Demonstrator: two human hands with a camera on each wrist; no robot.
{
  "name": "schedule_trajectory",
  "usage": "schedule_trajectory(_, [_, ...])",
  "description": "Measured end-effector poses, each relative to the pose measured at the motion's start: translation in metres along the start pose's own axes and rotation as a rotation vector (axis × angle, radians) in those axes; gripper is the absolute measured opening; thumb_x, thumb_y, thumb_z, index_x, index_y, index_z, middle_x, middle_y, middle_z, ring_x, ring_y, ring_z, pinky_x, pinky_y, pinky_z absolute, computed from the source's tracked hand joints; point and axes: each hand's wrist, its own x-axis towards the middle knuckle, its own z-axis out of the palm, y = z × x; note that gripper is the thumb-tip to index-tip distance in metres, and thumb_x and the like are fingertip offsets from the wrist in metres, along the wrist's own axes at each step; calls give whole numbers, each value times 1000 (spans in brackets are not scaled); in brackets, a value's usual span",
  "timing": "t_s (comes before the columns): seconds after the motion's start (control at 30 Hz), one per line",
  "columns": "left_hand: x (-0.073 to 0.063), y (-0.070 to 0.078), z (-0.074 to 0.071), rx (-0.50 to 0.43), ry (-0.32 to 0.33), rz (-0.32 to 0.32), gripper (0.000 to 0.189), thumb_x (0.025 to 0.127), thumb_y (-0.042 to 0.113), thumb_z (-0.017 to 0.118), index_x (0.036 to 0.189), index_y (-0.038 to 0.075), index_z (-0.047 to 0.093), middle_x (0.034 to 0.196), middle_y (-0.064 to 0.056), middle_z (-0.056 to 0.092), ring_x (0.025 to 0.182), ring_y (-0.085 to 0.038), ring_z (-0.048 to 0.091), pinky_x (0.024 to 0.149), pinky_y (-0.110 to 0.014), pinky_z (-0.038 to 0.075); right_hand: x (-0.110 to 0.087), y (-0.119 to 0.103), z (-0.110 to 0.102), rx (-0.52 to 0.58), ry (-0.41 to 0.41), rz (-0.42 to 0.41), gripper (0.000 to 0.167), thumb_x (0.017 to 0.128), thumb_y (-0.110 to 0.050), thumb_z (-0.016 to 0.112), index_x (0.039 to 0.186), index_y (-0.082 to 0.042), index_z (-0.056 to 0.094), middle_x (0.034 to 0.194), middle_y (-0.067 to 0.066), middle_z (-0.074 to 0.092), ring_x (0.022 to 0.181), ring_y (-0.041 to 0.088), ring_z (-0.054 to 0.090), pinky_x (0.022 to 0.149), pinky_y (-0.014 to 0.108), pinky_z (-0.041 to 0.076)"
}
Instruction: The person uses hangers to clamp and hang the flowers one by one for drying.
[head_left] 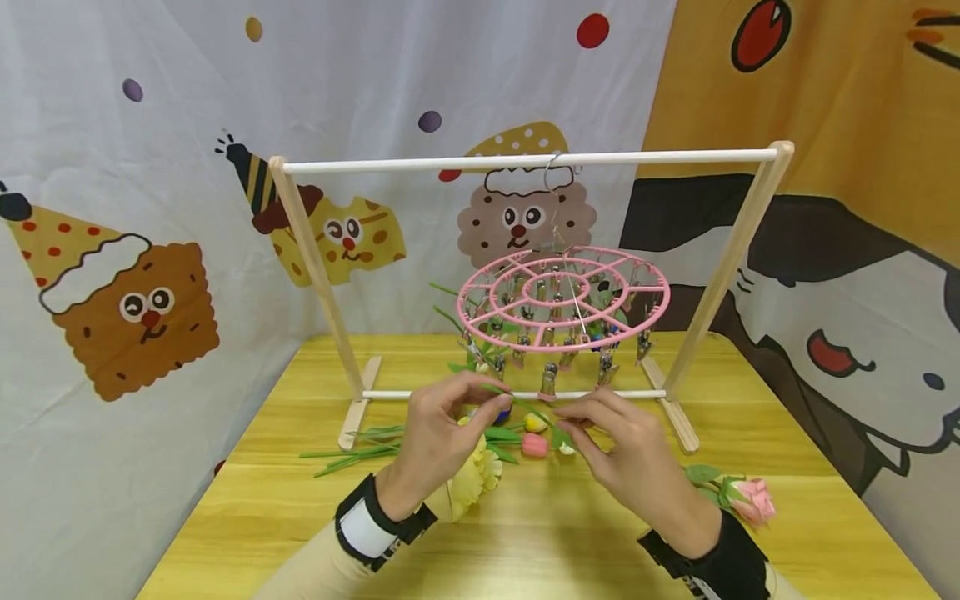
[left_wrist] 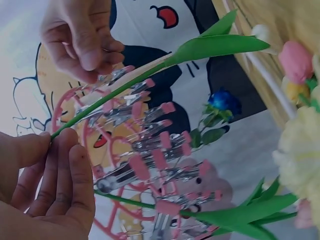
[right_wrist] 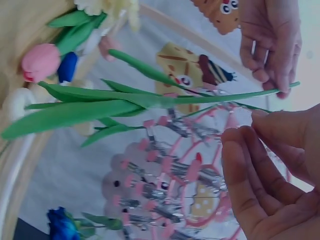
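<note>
My left hand [head_left: 442,433] pinches the lower end of a long green stem [left_wrist: 115,100] between thumb and fingertips. Broad green leaves [right_wrist: 75,112] spread at the stem's other end, beside a white tulip bud [left_wrist: 261,33]. My right hand [head_left: 637,454] is close to the stem, fingers loosely bent; in the right wrist view a gap shows between its fingertips and the stem. Just beyond both hands hangs a pink round clip hanger [head_left: 555,347] with several metal clips [head_left: 549,381]. Another leafy green stem [left_wrist: 255,212] hangs among the clips.
The hanger hooks onto a white rod [head_left: 405,165] between wooden posts [head_left: 738,242]. On the table [head_left: 247,517] lie a pale yellow flower [head_left: 472,479], a pink tulip [head_left: 535,445], a yellow tulip [head_left: 536,422] and a pink rose [head_left: 752,500]. A blue rose [left_wrist: 224,102] hangs farther back.
</note>
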Motion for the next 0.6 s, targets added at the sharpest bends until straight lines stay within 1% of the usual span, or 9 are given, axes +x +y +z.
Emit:
schedule_trajectory(0.1, [5, 4, -1, 47, -11, 12, 16, 104, -1, 86, 117, 9, 84, 105, -7, 88, 86, -15, 86, 72, -27, 70, 5, -7, -4, 20, 5, -1, 28, 99, -1, 92, 123, -13, 86, 114, 1, 83, 92, 12, 79, 78, 10, 60])
schedule_trajectory(0.13, [6, 5, -1, 57, -17, 18, 16, 104, 0, 86, 118, 9, 85, 105, -7, 88, 86, -15, 86, 75, -29, 72, 7, -9, -4, 20, 12, -9, 29, 99, -1, 92, 125, -13, 86, 114, 2, 83, 92, 12, 80, 79, 10, 60])
schedule_trajectory(0.2, [10, 8, 0, 67, -29, 35, 16, 104, 0, 86, 118, 8, 85, 105, -8, 88, 86, -14, 86, 79, -28, 72, 12, -16, -4, 12, 18, -17, 41, 93, 6, 94, 128, -12, 85, 115, 3, 82, 93, 13, 80, 82, 10, 62])
schedule_trajectory(0.27, [13, 11, 1, 67, -40, 58, 16, 104, 0, 86, 118, 8, 85, 104, -8, 87, 85, -14, 85, 80, -26, 72, 17, -20, -1, 1, 32, -36, 43, 92, 7, 95, 129, -11, 84, 115, 5, 82, 93, 14, 80, 82, 10, 61])
schedule_trajectory(0.37, [18, 15, 4, 68, -46, 87, 16, 104, 0, 86, 118, 7, 85, 103, -8, 87, 85, -15, 85, 80, -24, 71, 25, -24, 4, -18, 64, -71, 44, 87, 9, 97, 125, -9, 84, 112, 5, 81, 91, 15, 80, 84, 10, 62])
schedule_trajectory(0.43, [20, 17, 6, 66, -45, 99, 16, 104, 0, 86, 118, 7, 85, 103, -8, 87, 86, -15, 85, 81, -24, 71, 29, -25, 7, -23, 90, -88, 44, 83, 12, 98, 121, -8, 84, 107, 5, 81, 87, 15, 79, 83, 10, 61])
schedule_trajectory(0.5, [21, 18, 8, 60, -42, 102, 15, 104, -1, 86, 118, 6, 84, 105, -9, 87, 87, -16, 86, 81, -24, 71, 31, -26, 9, -30, 109, -95, 44, 81, 14, 99, 117, -8, 84, 104, 4, 81, 85, 15, 78, 83, 10, 62])
schedule_trajectory(0.6, [20, 18, 8, 52, -39, 91, 15, 105, 0, 85, 118, 7, 83, 107, -9, 88, 87, -15, 86, 80, -25, 72, 34, -26, 9, -40, 119, -92, 43, 79, 15, 100, 114, -7, 84, 102, 5, 81, 83, 14, 78, 81, 11, 63])
